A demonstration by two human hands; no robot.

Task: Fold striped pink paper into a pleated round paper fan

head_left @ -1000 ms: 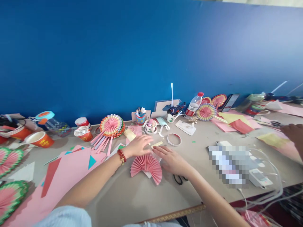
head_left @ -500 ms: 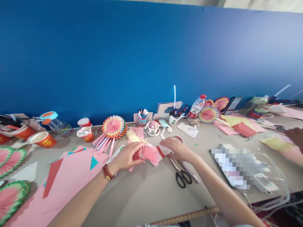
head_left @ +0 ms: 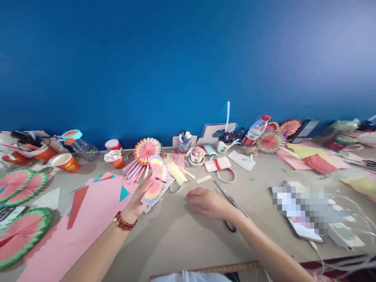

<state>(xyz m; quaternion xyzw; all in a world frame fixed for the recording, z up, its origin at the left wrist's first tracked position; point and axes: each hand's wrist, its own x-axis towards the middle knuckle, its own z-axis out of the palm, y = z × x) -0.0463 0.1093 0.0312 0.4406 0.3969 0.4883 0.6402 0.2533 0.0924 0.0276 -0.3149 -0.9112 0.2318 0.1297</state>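
Note:
My left hand (head_left: 139, 199) is closed on a pleated paper fan (head_left: 158, 178) in pink, yellow and lilac, held upright above the table. Its fingers are partly hidden behind the folds. My right hand (head_left: 207, 201) is palm down over the bare table, fingers apart, with nothing visible in it. Under my right forearm lie scissors (head_left: 230, 196), partly covered, with one black handle loop showing. Beyond my right hand are a white packet with a red band (head_left: 217, 164), a roll of tape (head_left: 226, 175) and a small yellow paper strip (head_left: 203, 179).
Finished paper rosettes (head_left: 148, 150) stand behind my left hand. Pink paper sheets (head_left: 96, 211) cover the left side, near green-edged fans (head_left: 26, 237). Paper cups (head_left: 66, 162) and a bottle (head_left: 256, 131) line the blue wall. A phone (head_left: 296, 215) and cables lie right.
My hands have moved apart. The left has drawn the fan leftward and turned it, showing yellow and lilac edges. The white packet that was by my right hand now lies farther back.

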